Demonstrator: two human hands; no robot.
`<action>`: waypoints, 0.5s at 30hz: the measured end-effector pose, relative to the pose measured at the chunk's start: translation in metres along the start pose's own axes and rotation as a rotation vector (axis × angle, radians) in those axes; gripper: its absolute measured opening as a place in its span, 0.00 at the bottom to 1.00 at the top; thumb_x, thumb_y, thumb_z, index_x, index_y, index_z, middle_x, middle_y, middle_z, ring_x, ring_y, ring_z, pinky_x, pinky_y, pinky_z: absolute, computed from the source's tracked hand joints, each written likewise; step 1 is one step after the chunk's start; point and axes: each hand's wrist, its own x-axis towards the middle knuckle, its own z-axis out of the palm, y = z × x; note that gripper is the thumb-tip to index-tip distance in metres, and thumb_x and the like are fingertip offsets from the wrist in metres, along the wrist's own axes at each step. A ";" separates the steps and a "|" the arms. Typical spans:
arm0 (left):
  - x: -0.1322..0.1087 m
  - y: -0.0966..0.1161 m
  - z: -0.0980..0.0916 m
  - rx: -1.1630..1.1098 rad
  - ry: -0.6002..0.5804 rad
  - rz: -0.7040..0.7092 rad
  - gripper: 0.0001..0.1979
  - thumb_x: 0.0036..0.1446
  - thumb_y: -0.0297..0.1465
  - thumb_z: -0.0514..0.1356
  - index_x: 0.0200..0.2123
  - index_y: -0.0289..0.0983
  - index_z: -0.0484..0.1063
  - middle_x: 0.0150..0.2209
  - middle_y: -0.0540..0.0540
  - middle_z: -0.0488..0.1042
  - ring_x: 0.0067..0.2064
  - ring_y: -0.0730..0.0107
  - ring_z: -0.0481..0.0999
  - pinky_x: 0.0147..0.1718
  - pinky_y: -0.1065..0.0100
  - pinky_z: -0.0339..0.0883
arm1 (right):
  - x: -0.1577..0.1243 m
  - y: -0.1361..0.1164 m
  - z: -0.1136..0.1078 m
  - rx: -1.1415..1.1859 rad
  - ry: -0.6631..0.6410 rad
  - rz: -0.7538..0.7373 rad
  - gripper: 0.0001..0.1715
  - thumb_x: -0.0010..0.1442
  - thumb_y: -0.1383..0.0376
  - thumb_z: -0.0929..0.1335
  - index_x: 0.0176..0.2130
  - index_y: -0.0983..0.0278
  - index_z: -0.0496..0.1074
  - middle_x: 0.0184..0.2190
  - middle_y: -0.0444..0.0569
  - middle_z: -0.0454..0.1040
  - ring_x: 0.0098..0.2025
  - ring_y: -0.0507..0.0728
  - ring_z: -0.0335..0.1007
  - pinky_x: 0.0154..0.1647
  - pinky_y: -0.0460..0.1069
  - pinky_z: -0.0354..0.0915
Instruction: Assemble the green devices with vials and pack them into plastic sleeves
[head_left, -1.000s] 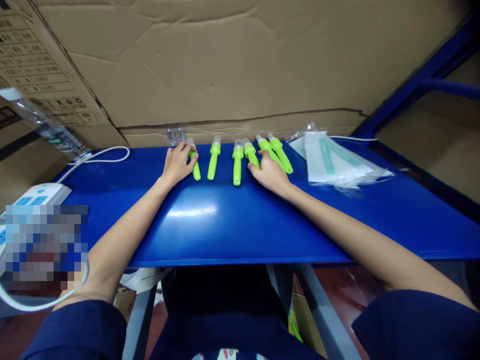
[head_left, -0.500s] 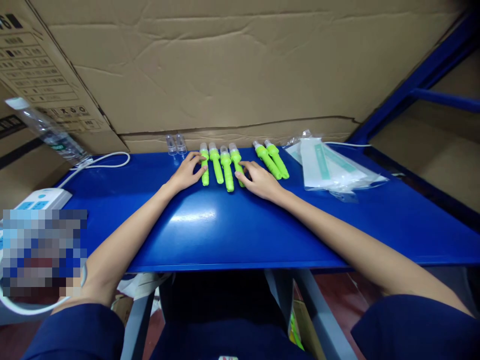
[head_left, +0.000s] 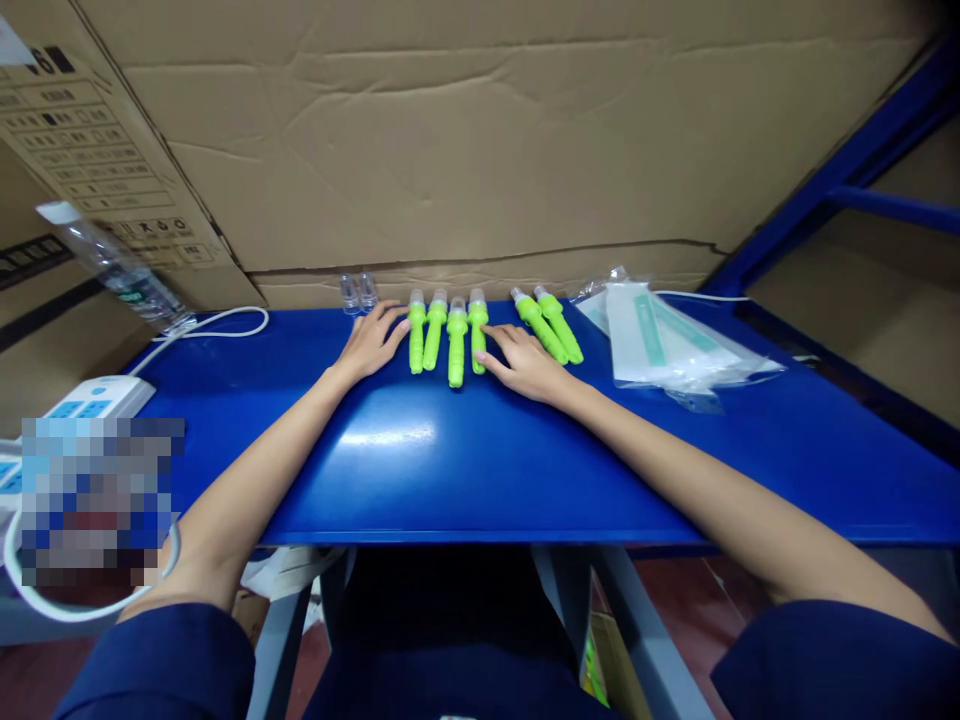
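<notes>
On the table [head_left: 480,460], we're flanking probably light, stiff tubes [head_left: 456,350], best pinched mid-body, left hand [head_left: 369,345] and right hand [head_left: 529,367] half-spread, clasping none.

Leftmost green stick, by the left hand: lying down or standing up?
Lying down: the green stick stretches along the blue table, its clear tip pointing toward the cardboard.

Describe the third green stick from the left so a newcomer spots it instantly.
On the blue table, find four green sticks between the left hand and the right hand. The third stick from the left reaches nearer the table's front edge than its neighbours.
</notes>
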 end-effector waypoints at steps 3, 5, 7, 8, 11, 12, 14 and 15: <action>0.001 -0.015 -0.005 0.090 0.173 -0.132 0.25 0.65 0.40 0.54 0.63 0.40 0.64 0.68 0.34 0.62 0.70 0.47 0.61 0.65 0.41 0.58 | 0.002 0.004 -0.005 -0.019 0.078 0.063 0.33 0.70 0.52 0.57 0.63 0.70 0.65 0.60 0.66 0.69 0.63 0.71 0.64 0.65 0.66 0.59; 0.003 -0.033 -0.006 0.099 0.268 -0.229 0.29 0.61 0.37 0.58 0.65 0.39 0.62 0.68 0.31 0.60 0.70 0.43 0.60 0.64 0.38 0.57 | 0.003 0.007 -0.009 -0.040 0.124 0.110 0.32 0.70 0.53 0.58 0.62 0.71 0.66 0.60 0.66 0.68 0.64 0.71 0.62 0.66 0.65 0.58; 0.006 -0.053 -0.005 0.052 0.331 -0.308 0.31 0.59 0.36 0.59 0.65 0.38 0.59 0.66 0.28 0.63 0.70 0.41 0.61 0.63 0.35 0.57 | 0.004 0.010 -0.012 -0.066 0.148 0.168 0.31 0.69 0.54 0.58 0.62 0.71 0.65 0.61 0.67 0.67 0.65 0.71 0.60 0.66 0.65 0.57; 0.008 -0.063 -0.003 0.009 0.351 -0.324 0.32 0.59 0.36 0.59 0.66 0.39 0.58 0.66 0.29 0.64 0.69 0.41 0.62 0.63 0.34 0.56 | 0.004 0.011 -0.013 -0.078 0.152 0.196 0.31 0.69 0.54 0.58 0.62 0.71 0.65 0.61 0.67 0.67 0.65 0.71 0.60 0.65 0.65 0.57; 0.014 -0.083 0.002 -0.129 0.344 -0.361 0.35 0.58 0.37 0.60 0.67 0.42 0.53 0.66 0.30 0.65 0.68 0.44 0.65 0.63 0.34 0.56 | 0.003 0.014 -0.015 -0.112 0.149 0.266 0.31 0.68 0.55 0.58 0.62 0.70 0.64 0.61 0.67 0.66 0.65 0.73 0.58 0.63 0.68 0.58; 0.016 -0.086 0.003 -0.155 0.323 -0.368 0.37 0.57 0.36 0.60 0.67 0.42 0.51 0.66 0.30 0.65 0.68 0.45 0.65 0.63 0.33 0.56 | 0.003 0.015 -0.015 -0.126 0.148 0.280 0.31 0.68 0.55 0.58 0.62 0.70 0.64 0.62 0.68 0.65 0.66 0.74 0.58 0.62 0.68 0.57; 0.016 -0.086 0.004 -0.164 0.288 -0.375 0.38 0.57 0.36 0.60 0.68 0.43 0.48 0.65 0.30 0.67 0.68 0.46 0.67 0.63 0.33 0.54 | 0.003 0.017 -0.015 -0.158 0.148 0.298 0.31 0.68 0.56 0.58 0.63 0.71 0.63 0.64 0.69 0.63 0.66 0.75 0.57 0.62 0.69 0.57; 0.016 -0.084 0.004 -0.154 0.285 -0.377 0.39 0.57 0.36 0.60 0.68 0.43 0.47 0.64 0.31 0.68 0.67 0.46 0.68 0.63 0.33 0.53 | 0.002 0.017 -0.015 -0.174 0.145 0.305 0.32 0.67 0.57 0.59 0.63 0.72 0.63 0.65 0.70 0.62 0.67 0.75 0.56 0.62 0.69 0.56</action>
